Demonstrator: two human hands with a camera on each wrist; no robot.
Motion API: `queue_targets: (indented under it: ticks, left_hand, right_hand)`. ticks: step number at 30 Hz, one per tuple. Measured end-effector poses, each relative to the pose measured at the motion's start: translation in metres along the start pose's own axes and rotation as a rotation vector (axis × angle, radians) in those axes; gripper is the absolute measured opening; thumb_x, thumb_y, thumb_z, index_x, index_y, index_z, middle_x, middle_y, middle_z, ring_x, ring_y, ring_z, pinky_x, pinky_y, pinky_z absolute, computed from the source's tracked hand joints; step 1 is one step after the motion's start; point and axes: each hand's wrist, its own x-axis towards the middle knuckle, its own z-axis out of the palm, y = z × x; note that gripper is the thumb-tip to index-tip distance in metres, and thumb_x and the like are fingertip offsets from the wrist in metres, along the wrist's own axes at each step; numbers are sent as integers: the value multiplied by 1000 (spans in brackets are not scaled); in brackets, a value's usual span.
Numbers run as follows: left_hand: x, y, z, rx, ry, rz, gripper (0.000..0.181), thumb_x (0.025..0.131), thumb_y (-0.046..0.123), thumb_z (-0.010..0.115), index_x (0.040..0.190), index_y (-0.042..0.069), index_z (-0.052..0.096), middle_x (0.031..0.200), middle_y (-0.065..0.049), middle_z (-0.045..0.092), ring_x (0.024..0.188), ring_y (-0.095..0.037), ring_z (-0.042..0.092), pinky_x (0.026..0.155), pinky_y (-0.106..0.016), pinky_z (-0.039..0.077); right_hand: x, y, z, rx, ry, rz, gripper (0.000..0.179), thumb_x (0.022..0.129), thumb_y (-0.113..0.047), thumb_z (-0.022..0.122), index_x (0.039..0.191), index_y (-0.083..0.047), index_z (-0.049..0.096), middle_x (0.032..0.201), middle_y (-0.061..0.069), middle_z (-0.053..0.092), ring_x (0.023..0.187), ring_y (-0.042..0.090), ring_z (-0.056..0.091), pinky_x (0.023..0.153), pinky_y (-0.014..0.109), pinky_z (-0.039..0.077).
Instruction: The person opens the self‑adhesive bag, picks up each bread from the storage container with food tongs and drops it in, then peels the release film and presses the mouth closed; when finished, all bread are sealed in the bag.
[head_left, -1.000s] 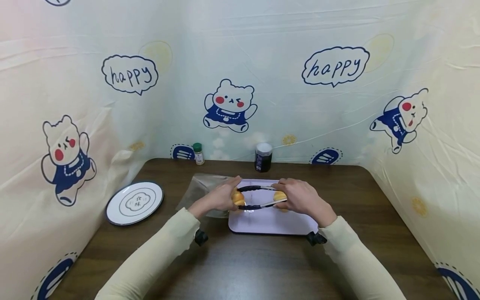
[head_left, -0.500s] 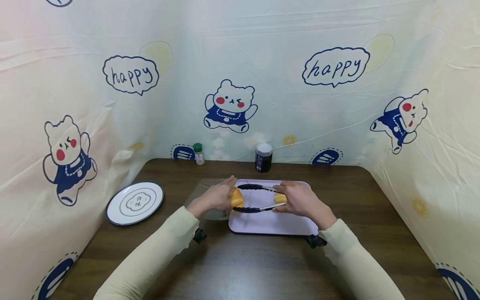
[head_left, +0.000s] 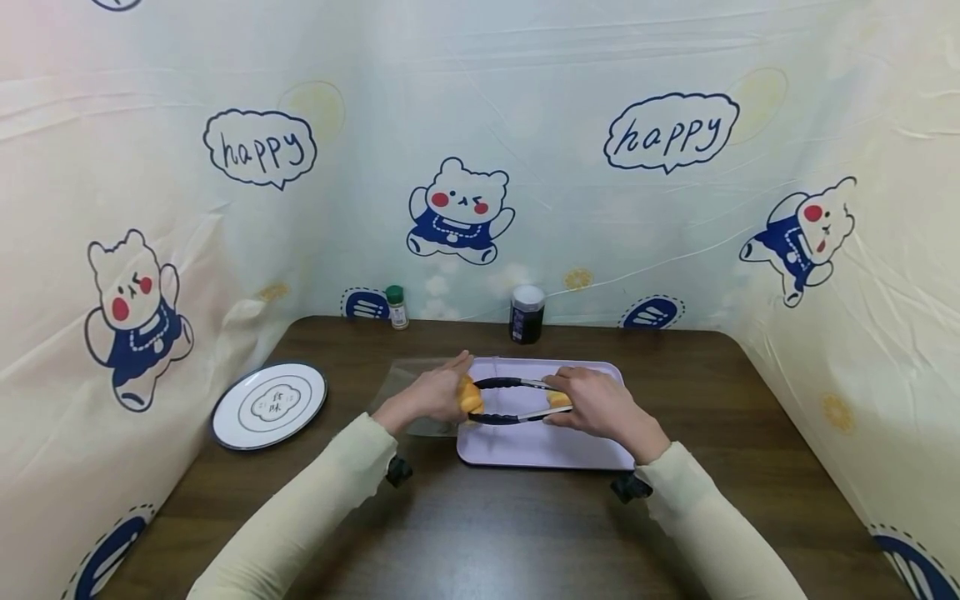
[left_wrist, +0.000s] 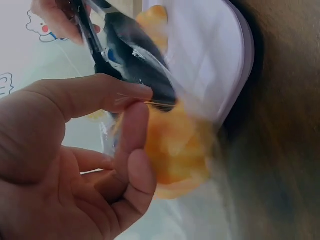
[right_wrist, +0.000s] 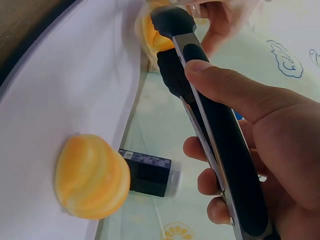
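Observation:
My right hand [head_left: 603, 404] grips black-and-metal tongs [right_wrist: 225, 150], their arms spread apart and their black tips pointing left. At those tips a golden bread roll [left_wrist: 175, 150] lies within a clear plastic bag [head_left: 397, 379], by the tray's left end. Between thumb and forefinger my left hand [left_wrist: 85, 145] pinches the bag's thin edge, right beside the roll; whether the tips touch the roll is hard to tell. A second bread roll [right_wrist: 92, 177] sits on the pale lilac tray [head_left: 547, 450], under and near my right hand.
To the left lies a white plate [head_left: 268, 406] with a dark rim. At the table's back edge stand a small green-capped shaker bottle [head_left: 397, 308] and a dark jar [head_left: 527, 315] with a pale lid. A printed curtain [head_left: 570, 208] surrounds the table.
The tongs' tips have spread, then drawn somewhat closer together. The roll beside them has shifted slightly left. The bag's upper edge has come down, and my left hand has edged left.

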Motion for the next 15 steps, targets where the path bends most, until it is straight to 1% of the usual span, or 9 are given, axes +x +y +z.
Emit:
queue_targets:
  ticks: [4,8,12,15]
  left_hand:
    - [0,3,-1,-40,-5,9,109,75,22,85,160,9,17,169,-5,13,149,-30,33,114,-47,41]
    - [-1,5,-2,-84,-11,26,109,74,21,84,160,9,17,169,-5,13,152,-28,27,117,-46,38]
    - [-2,7,-2,-106,18,53,108,74,21,85,159,8,20,168,-6,16,151,-30,30,117,-46,37]
    - [-2,8,-2,-120,38,66,109,73,20,87,159,6,21,168,-8,18,151,-31,30,119,-47,34]
  right_hand:
    - [1,2,-6,-19,25,10,60,81,-50,79,129,-15,68,116,6,71,96,21,69,84,41,59]
    - [3,1,-7,-31,35,14,59,80,-49,80,127,-15,69,114,5,72,93,20,69,81,39,59]
    - [4,-2,-5,-47,49,-21,59,79,-50,81,126,-17,70,113,4,72,92,19,70,77,36,60]
    - [5,-4,-5,-61,69,-40,58,78,-50,81,124,-17,70,113,3,72,92,19,70,75,36,60]
